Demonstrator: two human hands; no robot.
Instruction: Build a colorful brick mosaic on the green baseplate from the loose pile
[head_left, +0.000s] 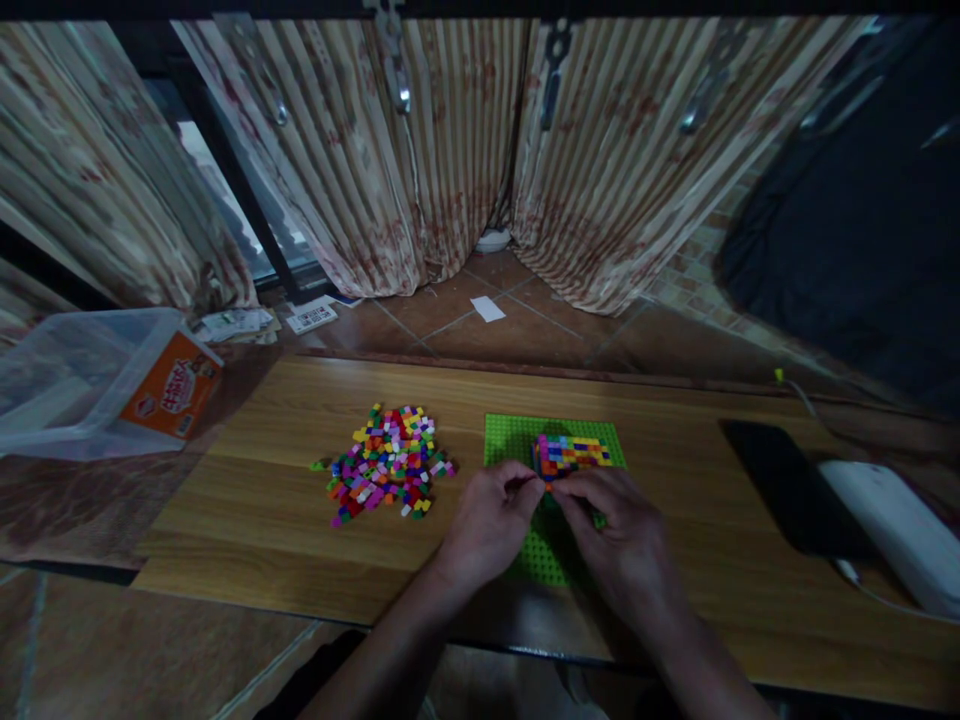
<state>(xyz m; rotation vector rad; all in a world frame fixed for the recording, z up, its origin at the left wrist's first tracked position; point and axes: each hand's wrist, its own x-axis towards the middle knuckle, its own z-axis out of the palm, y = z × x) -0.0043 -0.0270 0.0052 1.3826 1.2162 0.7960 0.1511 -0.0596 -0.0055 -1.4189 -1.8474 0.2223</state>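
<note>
1. Here's the grip: left hand (pixel 491 515) and right hand (pixel 626 525) meet, fingertips drawn in narrow at a tiny orange brick (pixel 548 486); which hand truly pinches it, I can't tell.
2. Just beyond the fingertips, slightly right, sits the multicoloured brick block (pixel 574 453), up against the near-left corner where they're busy!
3. Its long axis runs left to right, across the person's front; one short end sits by the fingertips, the other points off right.
4. Under it all, the green studded baseplate (pixel 510 435), bare studs showing beyond and nearer than the grip. I'd call the block well formed: several colours are already joined in rows.
5. Out left of the grip, a big heap of loose bricks (pixel 390 460) lies unused on the wooden table (pixel 262 500).
6. Far right, a dark phone (pixel 795 490).
</note>
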